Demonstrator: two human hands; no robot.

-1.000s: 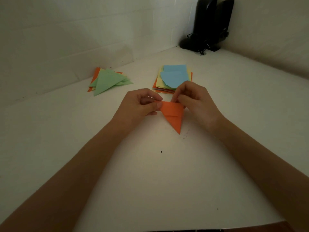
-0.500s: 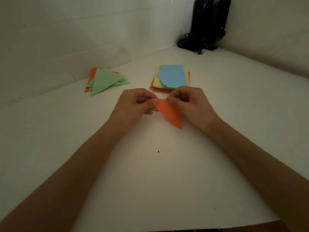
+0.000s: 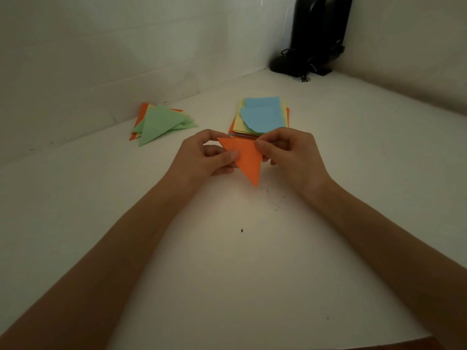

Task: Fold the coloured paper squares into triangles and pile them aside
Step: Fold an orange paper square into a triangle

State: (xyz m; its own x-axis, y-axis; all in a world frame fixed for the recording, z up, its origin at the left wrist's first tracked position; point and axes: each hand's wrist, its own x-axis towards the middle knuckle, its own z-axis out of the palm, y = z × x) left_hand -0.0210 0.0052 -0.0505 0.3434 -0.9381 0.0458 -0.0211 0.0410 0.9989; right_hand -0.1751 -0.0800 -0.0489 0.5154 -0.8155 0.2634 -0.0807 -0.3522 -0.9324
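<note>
Task partway done: pile (image 3: 161, 125) of finished triangles lay at far left by the wall, green one on top, orange and yellow edges showing under it, exact count unclear. Stack (image 3: 262, 117) of unfolded squares sat mid-table, well apart from the pile, blue on top with yellow and orange below, so several sheets were left to fold. Current piece, orange triangle (image 3: 249, 160), was already folded to shape and held between both hands just in front of the stack, near side, its top edge overlapping the stack's front edge in view. Couldn't tell whether its tip touched the table (image 3: 227, 261) or hung just above. Left hand (image 3: 202, 157) had fingers curled, thumb lying on the front face near the left edge, other fingers behind, pinching the paper. Right hand (image 3: 290, 155) was also curled, thumb and forefinger pinching the upper right corner, remaining fingers tucked under. Triangle's short top edge ran roughly left to right, away from the person; its sharp tip pointed back toward the person and slightly right. Long axis ran from that top edge down to the tip, close to the person's line of sight, leaning a little right. Face toward camera looked flat, no loose flap seen. Judged left for this piece: maybe a firmer crease, then carry it left onto the pile, then the next square off the stack. Dark specks (image 3: 273, 198) lay on the table just below the tip; black device (image 3: 310, 34) stood in the far corner, not involved
</note>
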